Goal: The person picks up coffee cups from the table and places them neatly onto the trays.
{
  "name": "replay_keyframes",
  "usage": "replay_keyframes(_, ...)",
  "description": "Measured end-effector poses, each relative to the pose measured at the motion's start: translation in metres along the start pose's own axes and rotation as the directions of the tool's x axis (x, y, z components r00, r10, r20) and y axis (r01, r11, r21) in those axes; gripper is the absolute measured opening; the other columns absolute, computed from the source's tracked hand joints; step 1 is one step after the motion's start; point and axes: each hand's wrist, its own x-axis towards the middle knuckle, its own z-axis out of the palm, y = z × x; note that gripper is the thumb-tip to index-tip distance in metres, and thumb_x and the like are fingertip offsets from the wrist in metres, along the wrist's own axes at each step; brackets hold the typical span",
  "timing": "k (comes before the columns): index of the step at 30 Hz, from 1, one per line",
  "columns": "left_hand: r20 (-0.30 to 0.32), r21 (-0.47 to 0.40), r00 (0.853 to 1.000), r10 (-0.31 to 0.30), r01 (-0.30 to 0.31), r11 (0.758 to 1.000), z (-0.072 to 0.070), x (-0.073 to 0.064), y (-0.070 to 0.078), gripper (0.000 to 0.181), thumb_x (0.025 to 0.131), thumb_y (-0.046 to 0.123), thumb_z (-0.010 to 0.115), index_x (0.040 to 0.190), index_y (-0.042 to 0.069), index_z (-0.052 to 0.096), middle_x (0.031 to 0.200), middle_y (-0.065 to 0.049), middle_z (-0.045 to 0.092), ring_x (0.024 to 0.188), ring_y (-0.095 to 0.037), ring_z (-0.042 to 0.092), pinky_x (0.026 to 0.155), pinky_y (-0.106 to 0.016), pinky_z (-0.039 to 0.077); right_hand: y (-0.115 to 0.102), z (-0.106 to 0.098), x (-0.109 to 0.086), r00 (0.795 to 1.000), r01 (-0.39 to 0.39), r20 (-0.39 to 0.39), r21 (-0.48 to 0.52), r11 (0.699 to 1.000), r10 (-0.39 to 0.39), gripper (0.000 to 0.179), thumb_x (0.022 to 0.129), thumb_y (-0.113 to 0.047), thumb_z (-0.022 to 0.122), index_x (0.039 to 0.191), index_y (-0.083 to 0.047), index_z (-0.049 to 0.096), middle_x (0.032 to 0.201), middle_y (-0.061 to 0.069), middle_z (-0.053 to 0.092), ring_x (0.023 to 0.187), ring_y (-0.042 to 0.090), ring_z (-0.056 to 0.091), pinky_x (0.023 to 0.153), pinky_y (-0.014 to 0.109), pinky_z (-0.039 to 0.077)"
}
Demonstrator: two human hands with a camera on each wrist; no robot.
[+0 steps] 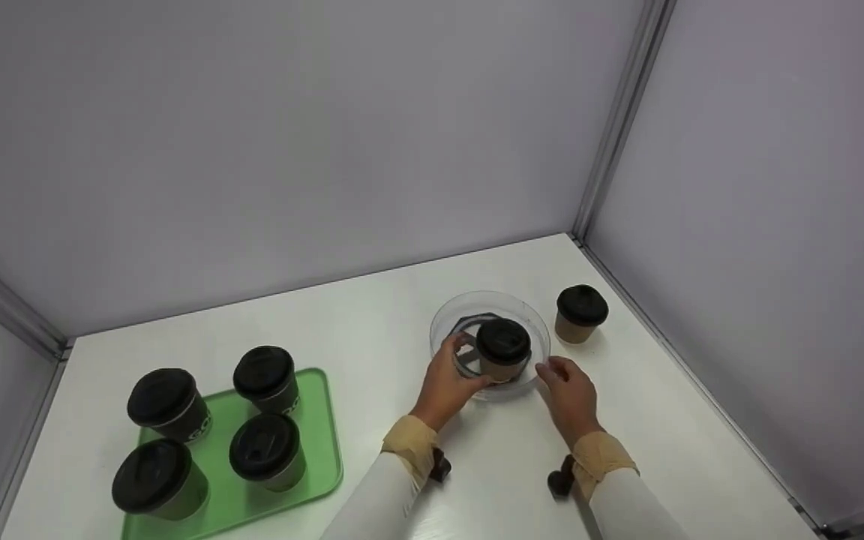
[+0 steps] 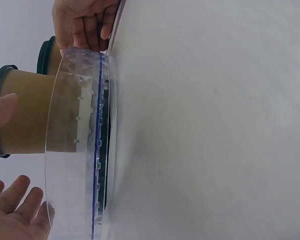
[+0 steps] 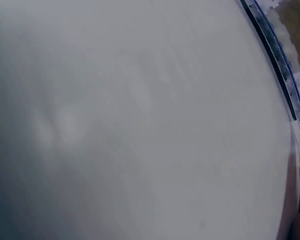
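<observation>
A paper coffee cup (image 1: 503, 354) with a black lid stands in a round clear plastic dish (image 1: 447, 309). My left hand (image 1: 448, 386) is around this cup, its thumb in front of the cup wall. In the left wrist view the fingers (image 2: 17, 207) are spread and apart from the brown cup (image 2: 27, 112). At the dish's right rim is my right hand (image 1: 571, 394), fingertips right at the edge and fingers loosely bent. The left wrist view shows it beyond the clear wall (image 2: 70, 175); only a sliver of it appears in the right wrist view.
Another lidded cup (image 1: 580, 315) stands to the right behind the dish. On the left lies a green tray (image 1: 319, 427) bearing several black-lidded cups. Grey walls (image 1: 289, 150) border the white table (image 1: 372, 330) at the back and sides.
</observation>
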Motion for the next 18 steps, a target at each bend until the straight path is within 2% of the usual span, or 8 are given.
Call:
replay_keyframes(4,-0.04,-0.026,0.999,-0.007,0.006,1.0,0.0,-0.004,-0.004,0.085,0.078,0.019,0.084,0.146,0.003,0.036,0.141,-0.012,0.048,0.131,-0.023,0.043,0.107,-0.037,0.035,0.0,0.0,0.0,1.0,0.007,0.001,-0.008,1.0,-0.007,0.054,0.094,-0.048,0.061,0.133,-0.012,0.055,0.128,0.006,0.058,0.123,0.024,0.05,0.103,0.045,0.038)
replay_keyframes(9,-0.08,-0.064,0.997,0.003,-0.008,0.998,0.0,-0.008,-0.007,0.08,0.079,0.015,0.082,0.144,0.006,0.037,0.141,-0.014,0.049,0.129,-0.028,0.045,0.106,-0.041,0.037,-0.002,-0.001,-0.001,1.0,0.016,-0.008,-0.011,1.0,-0.016,0.052,0.094,-0.046,0.062,0.132,-0.011,0.056,0.126,0.006,0.059,0.121,0.023,0.05,0.102,0.045,0.039)
replay_keyframes(13,-0.119,-0.089,0.993,0.02,-0.031,0.996,-0.001,-0.01,-0.009,0.075,0.079,0.011,0.081,0.142,0.008,0.04,0.14,-0.013,0.049,0.129,-0.022,0.045,0.104,-0.038,0.039,0.0,-0.001,-0.001,1.0,0.015,-0.006,-0.003,1.0,-0.015,0.051,0.094,-0.047,0.061,0.132,-0.013,0.056,0.124,0.005,0.059,0.121,0.022,0.05,0.101,0.044,0.039)
replay_keyframes(18,-0.191,-0.163,0.981,-0.024,-0.008,0.987,-0.002,-0.013,-0.015,0.07,0.08,0.004,0.079,0.139,0.01,0.043,0.138,-0.008,0.051,0.128,-0.015,0.045,0.103,-0.036,0.04,0.001,-0.001,-0.001,1.0,0.024,-0.008,-0.009,1.0,-0.024,0.051,0.094,-0.048,0.061,0.132,-0.013,0.056,0.125,0.004,0.059,0.123,0.022,0.049,0.102,0.044,0.038)
